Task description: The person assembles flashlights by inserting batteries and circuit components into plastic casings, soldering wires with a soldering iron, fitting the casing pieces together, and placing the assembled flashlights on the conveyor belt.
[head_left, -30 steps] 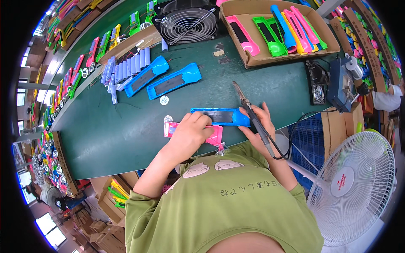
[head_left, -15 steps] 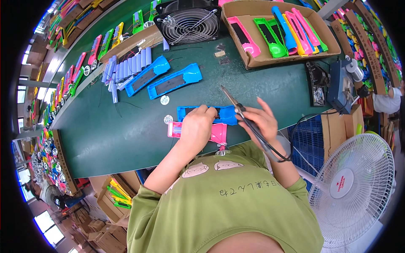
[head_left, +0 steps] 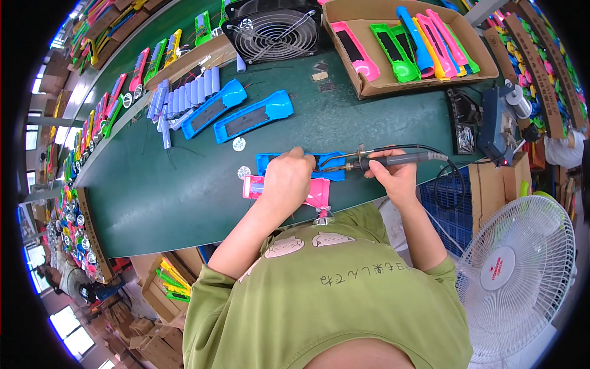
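My right hand [head_left: 396, 175] grips the grey handle of a soldering iron [head_left: 393, 160], which has a thin curved tube along it. The iron's tip reaches into the right half of a blue plastic flashlight shell [head_left: 335, 174] lying on the bench. My left hand [head_left: 287, 181] is closed over the middle of that shell, its fingertips close to the tip; what they pinch is hidden. Partly under this hand, on the near side, lies a pink shell [head_left: 318, 192] with a lilac cell inside. A round silvery lamp head [head_left: 324, 218] sits at its near end.
Two blue shells [head_left: 255, 115] and several lilac battery cells [head_left: 195, 92] lie farther left. A black fan [head_left: 273, 34] stands at the back, beside a cardboard tray [head_left: 393, 90] of coloured shells. The blue soldering station [head_left: 496, 126] and a solder spool [head_left: 521, 106] are at right.
My right hand has turned the soldering iron from pointing up and away to lying nearly level, tip leftward in the blue shell. My left hand stays about where it was.
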{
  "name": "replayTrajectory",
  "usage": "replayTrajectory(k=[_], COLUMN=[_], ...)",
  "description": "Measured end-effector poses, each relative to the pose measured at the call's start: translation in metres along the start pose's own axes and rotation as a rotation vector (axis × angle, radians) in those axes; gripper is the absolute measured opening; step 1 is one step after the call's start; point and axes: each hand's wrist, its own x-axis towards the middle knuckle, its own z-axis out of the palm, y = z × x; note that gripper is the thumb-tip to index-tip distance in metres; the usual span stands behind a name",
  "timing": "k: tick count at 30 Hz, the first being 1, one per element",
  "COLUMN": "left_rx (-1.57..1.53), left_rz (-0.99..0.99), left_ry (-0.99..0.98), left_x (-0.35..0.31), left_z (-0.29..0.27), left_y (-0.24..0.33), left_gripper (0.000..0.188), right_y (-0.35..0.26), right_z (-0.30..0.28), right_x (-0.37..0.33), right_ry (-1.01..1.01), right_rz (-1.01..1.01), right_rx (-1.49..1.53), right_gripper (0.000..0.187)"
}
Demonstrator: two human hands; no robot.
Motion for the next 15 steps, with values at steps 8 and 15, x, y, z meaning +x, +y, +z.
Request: replayTrajectory(k=[8,15], left_rx=[0.014,0.039], left_rz=[-0.002,-0.015], left_ry=[-0.004,-0.026], left_x=[0.001,0.002], left_z=[0.002,0.002], left_y=[-0.001,0.000], left_gripper=[0.005,0.006], right_y=[0.010,0.013], right_z=[0.002,0.001], right_x=[-0.002,-0.011], right_ry=[0.031,0.021], right_rz=[-0.021,-0.043], right_rx=[0.008,-0.032], right_gripper=[0.017,0.019])
